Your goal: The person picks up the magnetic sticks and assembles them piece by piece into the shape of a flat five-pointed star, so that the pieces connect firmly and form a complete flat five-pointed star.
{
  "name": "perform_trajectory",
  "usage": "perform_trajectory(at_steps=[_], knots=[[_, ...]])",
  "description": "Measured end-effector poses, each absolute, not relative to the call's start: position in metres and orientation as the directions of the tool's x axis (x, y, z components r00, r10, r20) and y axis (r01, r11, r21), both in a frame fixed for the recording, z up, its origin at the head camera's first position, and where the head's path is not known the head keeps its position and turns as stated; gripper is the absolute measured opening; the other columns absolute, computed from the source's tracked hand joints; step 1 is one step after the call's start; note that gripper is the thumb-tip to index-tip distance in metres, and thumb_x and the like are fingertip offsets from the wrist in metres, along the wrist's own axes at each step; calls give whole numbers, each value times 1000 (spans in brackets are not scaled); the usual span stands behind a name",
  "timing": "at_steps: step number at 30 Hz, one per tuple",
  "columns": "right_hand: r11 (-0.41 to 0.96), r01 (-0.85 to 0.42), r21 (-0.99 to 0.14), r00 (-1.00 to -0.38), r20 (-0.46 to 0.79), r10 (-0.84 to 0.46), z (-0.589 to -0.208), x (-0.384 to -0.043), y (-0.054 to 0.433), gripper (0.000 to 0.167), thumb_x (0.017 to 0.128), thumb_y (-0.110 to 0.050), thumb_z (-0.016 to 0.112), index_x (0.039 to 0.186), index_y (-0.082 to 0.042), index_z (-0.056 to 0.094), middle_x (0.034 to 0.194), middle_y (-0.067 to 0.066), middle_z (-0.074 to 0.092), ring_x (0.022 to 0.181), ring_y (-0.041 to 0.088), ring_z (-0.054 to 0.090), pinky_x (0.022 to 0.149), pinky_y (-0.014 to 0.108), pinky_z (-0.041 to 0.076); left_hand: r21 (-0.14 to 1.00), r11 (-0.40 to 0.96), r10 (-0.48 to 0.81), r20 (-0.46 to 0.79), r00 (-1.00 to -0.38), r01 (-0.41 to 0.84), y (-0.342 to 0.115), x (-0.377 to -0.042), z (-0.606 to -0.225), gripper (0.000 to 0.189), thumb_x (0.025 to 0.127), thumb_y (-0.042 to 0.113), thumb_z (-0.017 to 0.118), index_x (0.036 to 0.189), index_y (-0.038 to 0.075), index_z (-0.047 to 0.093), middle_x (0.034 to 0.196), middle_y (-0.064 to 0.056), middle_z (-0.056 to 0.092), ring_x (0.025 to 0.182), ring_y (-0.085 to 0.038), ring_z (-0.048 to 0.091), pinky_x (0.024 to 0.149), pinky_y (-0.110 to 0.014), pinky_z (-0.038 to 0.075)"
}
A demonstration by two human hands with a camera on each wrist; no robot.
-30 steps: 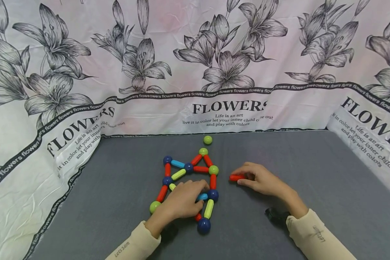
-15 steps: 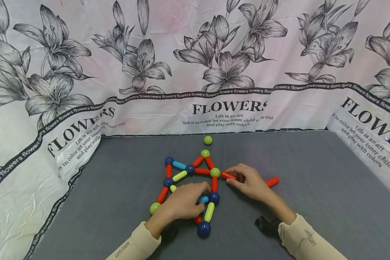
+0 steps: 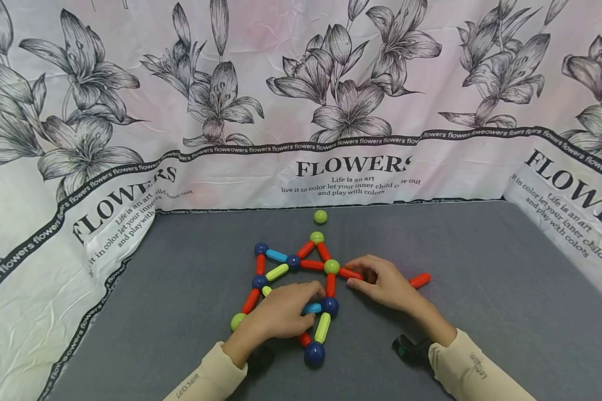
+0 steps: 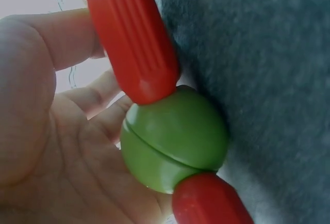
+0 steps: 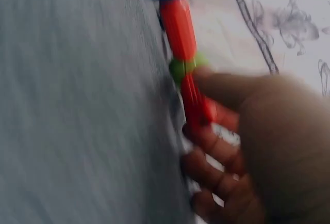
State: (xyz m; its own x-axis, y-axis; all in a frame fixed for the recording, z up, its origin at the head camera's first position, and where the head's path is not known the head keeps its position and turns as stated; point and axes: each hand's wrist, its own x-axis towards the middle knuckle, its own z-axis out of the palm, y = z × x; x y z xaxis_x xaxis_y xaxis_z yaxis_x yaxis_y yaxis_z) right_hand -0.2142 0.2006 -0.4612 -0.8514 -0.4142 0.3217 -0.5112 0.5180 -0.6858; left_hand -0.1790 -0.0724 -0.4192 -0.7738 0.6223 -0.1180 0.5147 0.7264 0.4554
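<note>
In the head view, a figure of magnetic rods and balls lies flat on the dark grey mat. My right hand [image 3: 383,283] pinches a red magnetic rod [image 3: 350,273] between thumb and fingers; its far end touches a green ball [image 3: 332,267] at the figure's right side. My left hand [image 3: 283,309] lies over the lower middle of the figure, thumb and index finger about a light blue magnetic rod [image 3: 312,308] beside a navy ball [image 3: 330,306]. In the left wrist view, a red rod [image 4: 134,38] meets a green ball [image 4: 175,139] before the palm. The left hand hides part of the figure.
A loose red rod [image 3: 421,280] lies right of my right wrist. One loose green ball [image 3: 320,216] sits behind the figure, near the mat's back edge. A flower-printed cloth [image 3: 351,184] rises behind the grey mat [image 3: 481,267].
My right hand has moved left with the red rod, bringing its end against the green ball. The loose red rod has come into sight behind it. My left hand stays nearly in place.
</note>
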Motion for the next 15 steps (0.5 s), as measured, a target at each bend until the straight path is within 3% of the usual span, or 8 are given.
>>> perform_trajectory(at_steps=[6, 12, 15], knots=[[527, -508, -682, -844, 273, -461, -447, -221, 231, 23, 89, -16, 79, 112, -12, 74, 99, 0, 69, 75, 9, 57, 66, 26, 49, 441, 736, 619, -132, -774, 513, -77, -180, -416, 32, 93, 20, 71, 123, 24, 60, 111, 7, 69, 87, -6, 58, 81, -28, 52], [585, -460, -668, -866, 192, -462, -432, -225, 281, 20, 88, -23, 82, 107, -21, 76, 102, -3, 70, 94, 15, 54, 81, 33, 43, 449, 736, 618, -140, -773, 507, -79, -181, -415, 31, 93, 21, 71, 122, 23, 60, 109, 7, 68, 88, -7, 57, 83, -28, 52], [614, -406, -677, -880, 108, -463, -428, -224, 303, 24, 84, -27, 84, 107, -25, 77, 103, -6, 71, 99, 10, 54, 87, 31, 40, 462, 727, 625, -138, -768, 508, -81, -182, -416, 30, 93, 20, 70, 122, 23, 60, 108, 8, 67, 88, -7, 57, 83, -28, 52]])
